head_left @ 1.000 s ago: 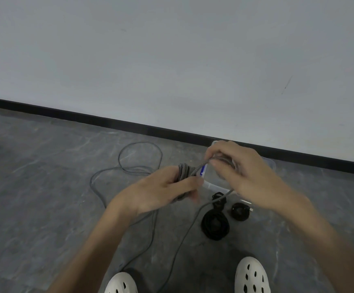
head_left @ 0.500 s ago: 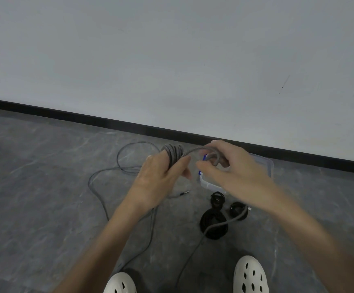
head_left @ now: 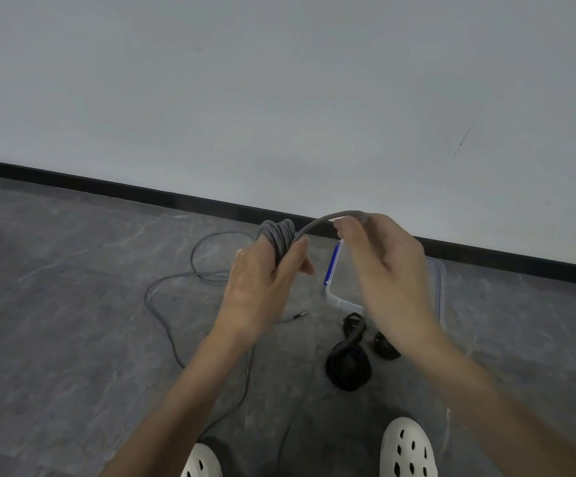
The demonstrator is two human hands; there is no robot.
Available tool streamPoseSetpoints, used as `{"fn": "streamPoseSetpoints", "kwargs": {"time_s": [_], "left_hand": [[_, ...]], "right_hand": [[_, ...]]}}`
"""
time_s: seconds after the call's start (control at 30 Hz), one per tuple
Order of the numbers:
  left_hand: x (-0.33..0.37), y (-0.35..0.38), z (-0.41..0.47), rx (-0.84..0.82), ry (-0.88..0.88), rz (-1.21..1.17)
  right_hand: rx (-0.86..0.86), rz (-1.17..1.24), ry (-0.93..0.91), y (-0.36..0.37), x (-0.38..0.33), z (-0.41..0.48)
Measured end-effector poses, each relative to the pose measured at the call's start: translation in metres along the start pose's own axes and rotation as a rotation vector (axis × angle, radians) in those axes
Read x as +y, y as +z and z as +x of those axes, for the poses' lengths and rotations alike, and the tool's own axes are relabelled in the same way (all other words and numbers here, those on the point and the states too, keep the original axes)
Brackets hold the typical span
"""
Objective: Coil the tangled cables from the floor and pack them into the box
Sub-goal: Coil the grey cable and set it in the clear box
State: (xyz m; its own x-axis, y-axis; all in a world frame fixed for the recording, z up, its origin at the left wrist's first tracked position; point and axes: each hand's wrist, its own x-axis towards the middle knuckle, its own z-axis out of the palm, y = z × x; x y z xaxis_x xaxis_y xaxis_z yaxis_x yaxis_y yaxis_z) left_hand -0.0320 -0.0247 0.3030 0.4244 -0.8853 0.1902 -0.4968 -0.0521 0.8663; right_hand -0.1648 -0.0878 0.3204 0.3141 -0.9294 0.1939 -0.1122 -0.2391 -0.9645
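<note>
My left hand [head_left: 262, 287] grips a small coil of grey braided cable [head_left: 278, 235], the turns wound over its fingers. From the coil one strand arches to the right into my right hand [head_left: 386, 270], which pinches it between thumb and fingers. The rest of the grey cable [head_left: 162, 318] lies in loose loops on the floor to the left, its plug end [head_left: 301, 315] below my left hand. A clear plastic box [head_left: 436, 284] with a blue clip [head_left: 332, 263] stands on the floor behind my right hand, mostly hidden by it.
A coiled black cable [head_left: 348, 366] and a smaller black bundle [head_left: 386, 347] lie on the grey floor in front of the box. My two white perforated shoes [head_left: 407, 449] show at the bottom edge. A white wall with a black skirting board [head_left: 107, 187] runs behind.
Both hands have risen. The coil in my left hand has turned upward, and my right hand has carried the strand up and to the right, drawing the floor cable along.
</note>
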Motion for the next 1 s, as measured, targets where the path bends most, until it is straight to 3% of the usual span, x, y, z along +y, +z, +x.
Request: {"fn": "streamPoseSetpoints", "kwargs": {"time_s": [0.17, 0.33, 0.5, 0.6, 0.7, 0.77, 0.87, 0.93, 1.0], "left_hand": [[-0.006, -0.002, 0.002, -0.026, -0.034, 0.015], [-0.008, -0.003, 0.002, -0.108, -0.017, 0.003], [0.001, 0.002, -0.004, -0.400, -0.072, -0.234], [0.014, 0.007, -0.010, -0.623, -0.051, -0.444], [0.022, 0.007, -0.013, -0.743, -0.068, -0.713], [0.024, 0.005, -0.012, -0.760, -0.077, -0.833], [0.027, 0.000, -0.010, -0.716, -0.089, -0.966], [0.027, -0.005, -0.007, -0.635, -0.095, -1.009], [0.025, -0.010, -0.005, -0.546, -0.104, -1.016]], "right_hand": [[-0.139, -0.152, -0.054, -0.003, 0.005, 0.000], [-0.102, -0.139, -0.060, -0.012, 0.009, 0.009], [0.028, -0.190, -0.098, -0.020, 0.013, 0.022], [0.027, -0.272, -0.150, -0.023, 0.018, 0.028], [0.006, -0.449, -0.193, -0.023, 0.026, 0.031], [-0.092, -0.470, -0.194, -0.020, 0.029, 0.029], [-0.326, -0.358, -0.036, -0.006, 0.023, 0.021], [-0.465, -0.569, 0.004, 0.003, 0.026, 0.018], [-0.491, -0.701, -0.114, 0.007, 0.029, 0.014]]}}
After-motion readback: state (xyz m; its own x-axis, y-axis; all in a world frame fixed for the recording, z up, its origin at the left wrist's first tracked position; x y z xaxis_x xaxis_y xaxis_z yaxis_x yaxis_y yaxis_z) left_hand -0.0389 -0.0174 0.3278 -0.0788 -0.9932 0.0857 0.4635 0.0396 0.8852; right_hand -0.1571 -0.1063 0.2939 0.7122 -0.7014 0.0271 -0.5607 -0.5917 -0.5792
